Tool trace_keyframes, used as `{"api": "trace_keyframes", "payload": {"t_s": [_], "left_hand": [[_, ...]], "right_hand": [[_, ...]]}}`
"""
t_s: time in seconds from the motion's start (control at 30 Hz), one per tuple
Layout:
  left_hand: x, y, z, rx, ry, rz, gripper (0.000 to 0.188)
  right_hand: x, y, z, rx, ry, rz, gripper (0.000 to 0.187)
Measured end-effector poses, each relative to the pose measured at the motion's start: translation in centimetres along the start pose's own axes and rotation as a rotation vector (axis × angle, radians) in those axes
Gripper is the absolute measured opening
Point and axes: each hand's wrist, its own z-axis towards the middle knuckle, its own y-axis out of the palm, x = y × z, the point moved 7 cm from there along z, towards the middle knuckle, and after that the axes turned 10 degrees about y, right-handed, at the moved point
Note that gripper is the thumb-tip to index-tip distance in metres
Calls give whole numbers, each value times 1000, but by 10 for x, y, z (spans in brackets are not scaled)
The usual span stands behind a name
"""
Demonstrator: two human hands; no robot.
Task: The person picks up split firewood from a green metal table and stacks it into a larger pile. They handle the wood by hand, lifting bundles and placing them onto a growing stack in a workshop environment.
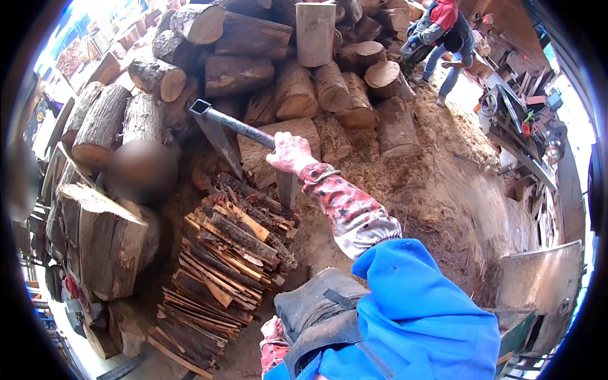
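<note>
My right hand [292, 152] is closed round the near end of a dark square metal tube [237, 125]. Its hollow far end points to the upper left. Flat metal legs [221, 149] slope down from the tube. My left hand [272, 327] is low beside a worn dark apron [316, 304], its fingers curled; what they hold, if anything, is hidden. Just beyond it lies a stack of thin split wood strips [218, 272] with bark pieces on top.
Cut logs [294, 92] are piled ahead, with more logs [104, 123] and a large split block [104, 231] at the left. Sawdust [453, 136] covers sloping ground at the right. A person [449, 38] bends over at the top right, near scrap boards [522, 149].
</note>
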Motion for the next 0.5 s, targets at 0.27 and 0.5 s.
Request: {"api": "trace_keyframes", "payload": {"t_s": [0.27,0.5], "left_hand": [[1,9,-2,-5,30,3,25],[49,41,-24,95,101,39,20]], "right_hand": [[8,2,4,20,-21,38,51],[2,4,9,25,-36,38,49]]}}
